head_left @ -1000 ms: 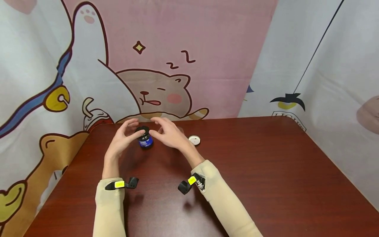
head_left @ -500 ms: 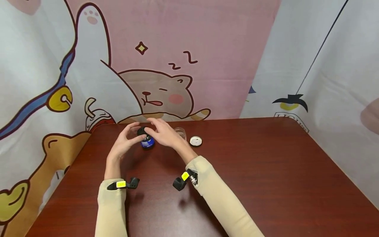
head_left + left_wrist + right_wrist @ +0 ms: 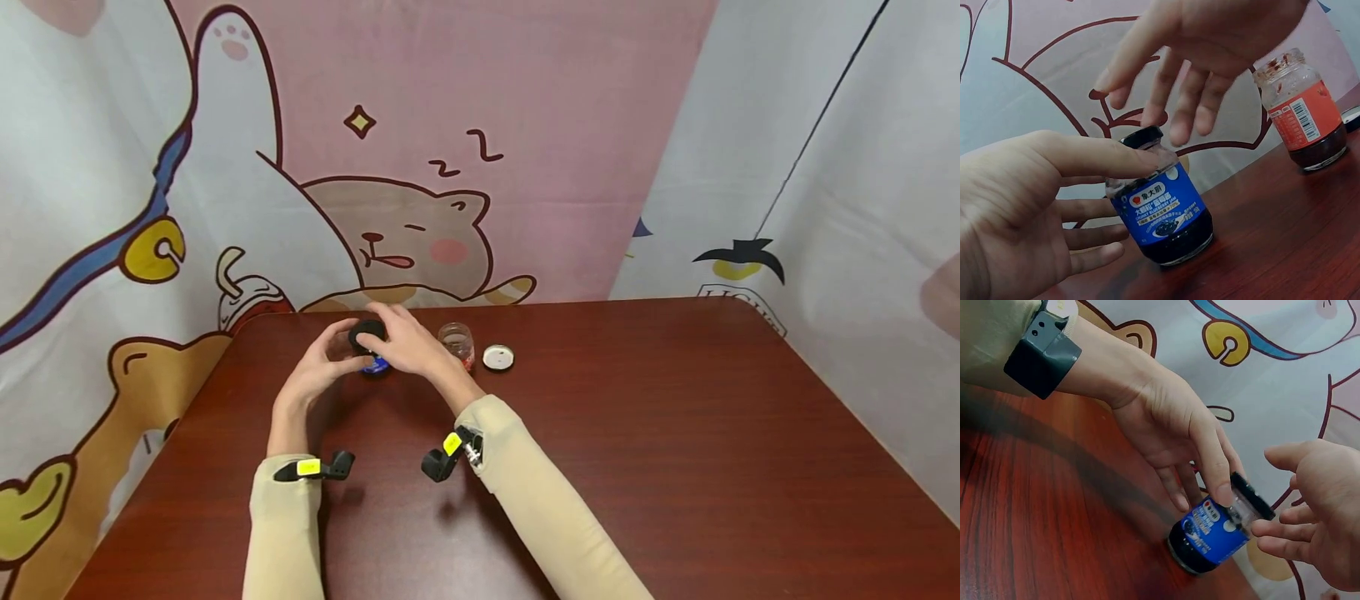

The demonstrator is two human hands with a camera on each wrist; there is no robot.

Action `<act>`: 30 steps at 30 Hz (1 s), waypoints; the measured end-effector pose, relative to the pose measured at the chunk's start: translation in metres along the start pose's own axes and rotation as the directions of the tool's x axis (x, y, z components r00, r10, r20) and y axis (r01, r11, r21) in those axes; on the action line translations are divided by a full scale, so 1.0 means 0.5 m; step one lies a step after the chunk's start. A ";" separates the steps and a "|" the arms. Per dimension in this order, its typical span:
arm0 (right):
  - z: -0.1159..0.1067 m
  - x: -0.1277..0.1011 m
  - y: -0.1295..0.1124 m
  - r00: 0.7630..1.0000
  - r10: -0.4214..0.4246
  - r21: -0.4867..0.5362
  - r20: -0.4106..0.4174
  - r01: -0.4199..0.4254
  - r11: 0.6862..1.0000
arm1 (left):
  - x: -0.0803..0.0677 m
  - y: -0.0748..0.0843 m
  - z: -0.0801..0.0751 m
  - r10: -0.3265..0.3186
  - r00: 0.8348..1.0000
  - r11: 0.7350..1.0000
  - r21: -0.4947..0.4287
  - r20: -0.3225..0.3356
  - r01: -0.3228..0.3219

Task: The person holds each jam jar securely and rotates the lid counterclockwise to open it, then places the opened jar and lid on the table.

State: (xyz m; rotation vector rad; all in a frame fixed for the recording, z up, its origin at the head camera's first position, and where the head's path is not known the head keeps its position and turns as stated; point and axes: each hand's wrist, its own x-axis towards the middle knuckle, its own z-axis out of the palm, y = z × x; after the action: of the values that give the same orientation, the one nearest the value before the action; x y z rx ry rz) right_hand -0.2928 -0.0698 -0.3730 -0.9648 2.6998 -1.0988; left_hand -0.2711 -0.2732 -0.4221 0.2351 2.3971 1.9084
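Left wrist view: left hand (image 3: 1019, 212) steadying blue-label jar (image 3: 1161, 209), thumb along its shoulder, fingers loosely round the back. Right hand (image 3: 1204, 56) spread open just above black lid (image 3: 1141, 137), not yet gripping. Lid still on. At 3 o'clock, red-label jar (image 3: 457, 343) uncapped, white cap (image 3: 497, 357) beside.

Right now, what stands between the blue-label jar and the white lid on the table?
The open red-label jar stands between the blue-label jar and the white lid; the head view shows it.
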 end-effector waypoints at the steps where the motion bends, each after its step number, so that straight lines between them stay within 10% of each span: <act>1: 0.003 0.001 0.003 1.000 0.007 -0.003 -0.002 -0.007 1.000 | 0.000 -0.003 0.001 0.002 1.000 1.000 -0.010 0.005 -0.002; 30: 0.063 0.003 0.027 0.992 0.055 0.014 -0.113 -0.053 0.998 | 0.005 -0.031 0.016 -0.107 0.994 0.994 0.036 0.012 0.106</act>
State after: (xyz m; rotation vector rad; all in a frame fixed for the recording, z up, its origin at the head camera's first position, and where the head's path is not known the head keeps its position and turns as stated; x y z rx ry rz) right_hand -0.2922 -0.0823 -0.4050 -0.8469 2.7879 -1.1914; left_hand -0.2738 -0.2684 -0.4388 0.1195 2.3846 1.8142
